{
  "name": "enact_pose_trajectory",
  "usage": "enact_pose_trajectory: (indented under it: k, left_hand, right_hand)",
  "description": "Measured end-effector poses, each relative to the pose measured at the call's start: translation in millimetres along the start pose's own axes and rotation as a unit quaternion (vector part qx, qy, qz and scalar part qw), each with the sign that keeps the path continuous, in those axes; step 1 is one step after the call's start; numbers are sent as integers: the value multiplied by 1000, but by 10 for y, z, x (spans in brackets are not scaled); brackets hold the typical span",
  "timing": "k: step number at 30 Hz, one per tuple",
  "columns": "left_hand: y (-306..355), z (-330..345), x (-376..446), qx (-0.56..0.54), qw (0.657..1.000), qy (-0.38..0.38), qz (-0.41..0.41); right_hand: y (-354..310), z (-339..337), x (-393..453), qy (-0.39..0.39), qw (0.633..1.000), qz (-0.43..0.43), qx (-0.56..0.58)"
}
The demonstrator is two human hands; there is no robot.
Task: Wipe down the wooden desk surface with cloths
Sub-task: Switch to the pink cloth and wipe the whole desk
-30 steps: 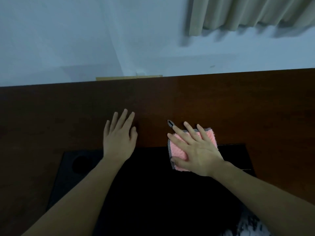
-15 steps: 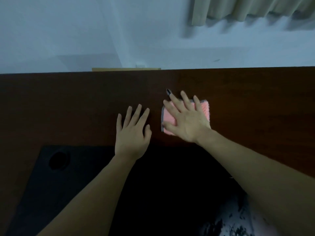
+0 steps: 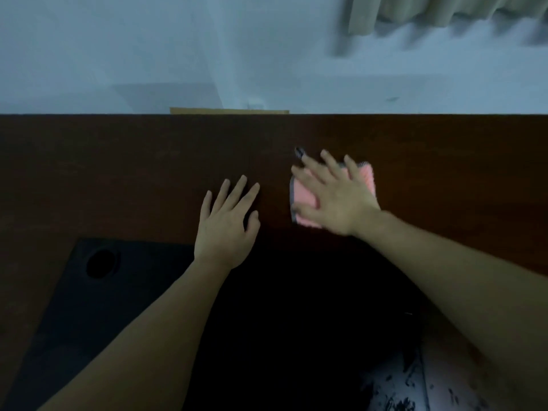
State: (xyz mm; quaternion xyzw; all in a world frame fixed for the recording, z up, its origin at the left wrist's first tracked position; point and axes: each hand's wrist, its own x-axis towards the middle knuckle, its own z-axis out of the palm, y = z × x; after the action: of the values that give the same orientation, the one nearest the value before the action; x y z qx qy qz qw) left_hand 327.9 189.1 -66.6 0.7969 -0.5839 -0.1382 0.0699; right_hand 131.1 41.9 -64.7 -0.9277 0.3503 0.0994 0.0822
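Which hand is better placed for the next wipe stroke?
Right. The right hand already presses flat on the pink ribbed cloth on the dark wooden desk; the left hand rests bare on the wood.

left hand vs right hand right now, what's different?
The right hand presses flat on the pink cloth; the left hand lies bare on the wooden desk with nothing under it. The right hand sits farther from the person than the left. The right hand looks motion-blurred; the left is sharp. Both are palm down with fingers straight and spread.
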Motion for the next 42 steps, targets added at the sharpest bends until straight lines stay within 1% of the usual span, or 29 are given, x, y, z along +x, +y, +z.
enact_pose_trajectory:
  k: [4, 7, 9, 11, 14, 16, 19, 21, 26, 29, 31, 35, 38, 42]
  left_hand:
    - [-8, 15, -9, -3, 1000, 18, 12]
    - [-2, 20, -15, -12, 1000, 23, 11]
    - [6, 12, -3, -15, 1000, 18, 9]
    - [13, 1, -2, -9, 1000, 6, 7]
    - [32, -16, -22, -10, 1000, 9, 7]
    - [37, -20, -38, -10, 1000, 17, 9]
    - [28, -29, -38, -7, 1000, 11, 12]
    - [19, -42, -29, -8, 1000, -2, 12]
    - [-16, -70, 26, -14, 999, -29, 15]
    - [-7, -48, 3, -8, 1000, -15, 20]
    - [-10, -45, 3, -4, 1000, -8, 26]
    - [-2, -79, 12, -2, 999, -30, 28]
    - [11, -64, -6, 4, 1000, -15, 27]
    - [1, -43, 17, 14, 1000, -16, 21]
  right_hand:
    - [99, -69, 289, 22, 999, 48, -3]
    - [-9, -31, 131, 20, 998, 58, -4]
    - [-155, -7, -156, 2, 999, 40, 5]
    - [-329, 37, -536, -24, 1000, 5, 18]
    - [-511, 183, -1027, -39, 998, -40, 21]
    - [-509, 248, -1152, -45, 997, -48, 29]
    - [-442, 235, -1091, -53, 997, -43, 36]
    - [-376, 186, -952, -45, 998, -22, 22]
    - [-72, 35, -292, -5, 996, 94, 0]
    - [27, 2, 19, 17, 991, 136, 7]
    - [-6, 16, 36, 20, 989, 148, 6]
    - [-299, 52, -384, 4, 993, 120, 17]
    - [-563, 152, -862, -21, 997, 73, 16]
    - [-567, 280, -1178, -31, 999, 31, 26]
